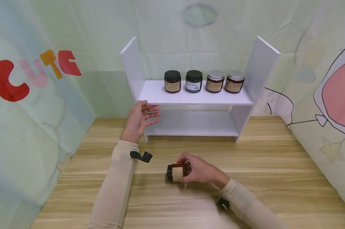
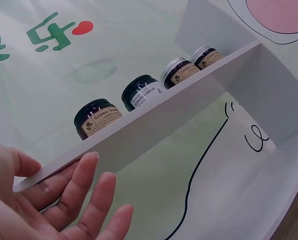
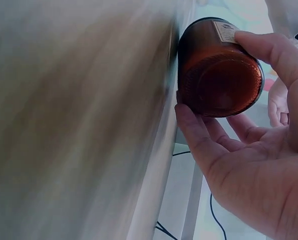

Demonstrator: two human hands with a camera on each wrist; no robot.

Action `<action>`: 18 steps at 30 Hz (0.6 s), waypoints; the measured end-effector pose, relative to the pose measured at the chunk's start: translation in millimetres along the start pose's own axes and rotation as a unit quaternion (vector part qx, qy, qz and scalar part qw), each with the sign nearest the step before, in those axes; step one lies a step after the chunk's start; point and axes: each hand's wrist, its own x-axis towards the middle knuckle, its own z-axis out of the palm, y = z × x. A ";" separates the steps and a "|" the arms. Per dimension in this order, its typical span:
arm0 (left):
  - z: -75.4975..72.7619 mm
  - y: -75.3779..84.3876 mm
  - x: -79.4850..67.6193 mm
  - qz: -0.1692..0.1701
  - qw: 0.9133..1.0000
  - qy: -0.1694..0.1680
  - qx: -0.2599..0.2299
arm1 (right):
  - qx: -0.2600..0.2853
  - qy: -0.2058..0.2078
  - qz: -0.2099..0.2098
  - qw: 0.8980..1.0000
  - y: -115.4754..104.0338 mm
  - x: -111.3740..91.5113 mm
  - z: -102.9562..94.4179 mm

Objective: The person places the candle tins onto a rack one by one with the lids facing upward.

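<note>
My right hand [image 1: 199, 169] grips an amber glass candle jar [image 1: 177, 172] by its base end, low over the wooden table. The jar is tipped on its side, its black lid facing left and its paper label showing. In the right wrist view, thumb and fingers hold the jar [image 3: 219, 75] around its bottom rim; whether it touches the tabletop is hard to tell. At the left end of the white shelf [image 1: 195, 99], my left hand [image 1: 139, 121] pinches the upper board's front edge, thumb above and index finger beneath. Its other fingers extend loosely below the board [image 2: 113, 142].
On the upper board stand several upright candle jars: an amber one with a black lid [image 1: 172, 82], a dark green one [image 1: 193, 81], and amber ones with silver lids [image 1: 215, 81]. The shelf stands at the back of the wooden table [image 1: 275, 165], before printed cloth walls.
</note>
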 end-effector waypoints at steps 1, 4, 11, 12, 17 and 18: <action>0.2 0.1 0.0 0.000 1.000 0.000 0.000 | -0.009 -0.001 -0.004 1.000 -0.1 0.2 -0.7; 0.8 0.3 -0.3 0.000 1.000 0.001 0.001 | -0.036 -0.002 -0.009 0.999 0.4 0.2 -2.9; 0.9 0.9 -0.2 0.005 1.000 0.003 0.004 | -0.059 -0.009 0.001 0.998 2.8 1.5 -5.3; 0.8 0.8 -0.2 0.005 1.000 0.003 0.004 | -0.062 -0.010 0.002 0.998 2.4 1.6 -5.8; 1.0 0.3 -0.4 0.004 1.000 0.007 0.001 | -0.061 -0.031 0.010 0.998 -0.6 2.1 -8.2; 1.1 0.3 -0.6 0.004 1.000 0.007 0.002 | -0.061 -0.036 0.012 0.997 -0.9 2.3 -8.4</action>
